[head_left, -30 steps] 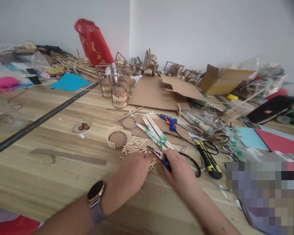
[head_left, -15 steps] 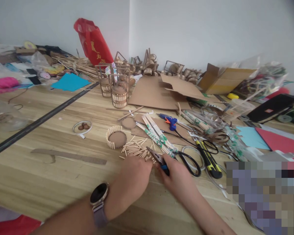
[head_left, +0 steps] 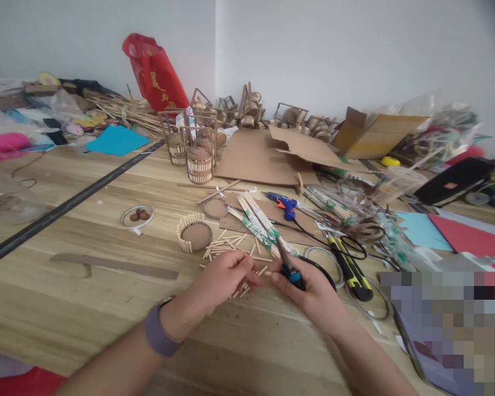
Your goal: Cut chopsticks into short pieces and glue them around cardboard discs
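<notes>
My right hand (head_left: 311, 286) is closed around pliers (head_left: 292, 270) with blue-and-black handles, their jaws pointing up and away from me. Across from it, my left hand (head_left: 231, 275) is turned palm inward with its fingers curled together; what they hold, if anything, I cannot make out. Both hands are over a loose pile of short wooden sticks (head_left: 225, 245), some lying under the left fingers. Just beyond the left hand stands a round cardboard base (head_left: 197, 236), with upright sticks along part of its rim. Paper-wrapped chopsticks (head_left: 258, 217) lie behind the pile.
A blue glue gun (head_left: 284, 204), a yellow-and-black utility knife (head_left: 352, 269) and black-handled scissors (head_left: 324, 270) lie to the right. Behind are finished stick baskets (head_left: 200, 165) and cardboard sheets (head_left: 264, 159). A ring holding brown beads (head_left: 141, 214) and a cardboard strip (head_left: 115, 265) are leftward.
My hands have moved apart; the right has gone rightward with the pliers, whose jaws now tilt more upright. The left hand has shifted slightly left and rolled, turning the watch face away.
</notes>
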`<state>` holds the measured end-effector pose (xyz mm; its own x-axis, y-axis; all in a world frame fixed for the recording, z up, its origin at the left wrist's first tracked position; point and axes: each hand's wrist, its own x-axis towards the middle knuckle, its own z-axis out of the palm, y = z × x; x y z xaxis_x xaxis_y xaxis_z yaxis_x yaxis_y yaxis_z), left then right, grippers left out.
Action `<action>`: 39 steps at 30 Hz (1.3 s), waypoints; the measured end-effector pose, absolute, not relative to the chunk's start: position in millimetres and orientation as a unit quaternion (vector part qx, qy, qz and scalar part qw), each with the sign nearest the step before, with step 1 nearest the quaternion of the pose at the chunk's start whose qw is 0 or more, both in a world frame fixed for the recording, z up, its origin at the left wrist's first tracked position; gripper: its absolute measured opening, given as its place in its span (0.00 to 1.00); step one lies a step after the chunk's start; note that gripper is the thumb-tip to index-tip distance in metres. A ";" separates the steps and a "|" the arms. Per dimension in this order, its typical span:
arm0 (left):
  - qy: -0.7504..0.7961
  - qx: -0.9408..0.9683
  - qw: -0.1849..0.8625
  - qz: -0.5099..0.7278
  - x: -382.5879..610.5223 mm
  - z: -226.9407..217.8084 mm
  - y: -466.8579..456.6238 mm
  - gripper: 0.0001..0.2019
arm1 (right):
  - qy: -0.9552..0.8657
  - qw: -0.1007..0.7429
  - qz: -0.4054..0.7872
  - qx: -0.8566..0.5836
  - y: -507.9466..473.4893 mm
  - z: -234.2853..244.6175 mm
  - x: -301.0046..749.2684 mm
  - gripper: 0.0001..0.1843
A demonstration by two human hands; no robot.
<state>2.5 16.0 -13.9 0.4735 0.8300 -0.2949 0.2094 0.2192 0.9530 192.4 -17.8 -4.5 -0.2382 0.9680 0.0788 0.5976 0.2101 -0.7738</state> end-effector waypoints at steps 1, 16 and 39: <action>0.445 0.553 0.661 0.242 3.6 -15.7 15.1 0.15 | -0.736 0.287 0.322 -0.522 -19.5 -2.0 191.2 0.10; 0.360 0.452 0.792 0.196 12.3 -25.5 3.6 0.33 | -0.695 0.312 0.289 -0.580 -25.2 -17.2 180.8 0.10; 0.382 0.849 -0.010 0.365 -17.6 -43.8 29.1 0.17 | -0.718 0.264 0.201 -0.612 -22.5 -16.4 192.8 0.07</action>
<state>-17.6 29.1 -43.8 0.4410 0.6415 0.6278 0.6565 -0.7074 0.2617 192.8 -22.5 -16.4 -0.1115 0.9848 0.1333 0.7728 0.1703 -0.6114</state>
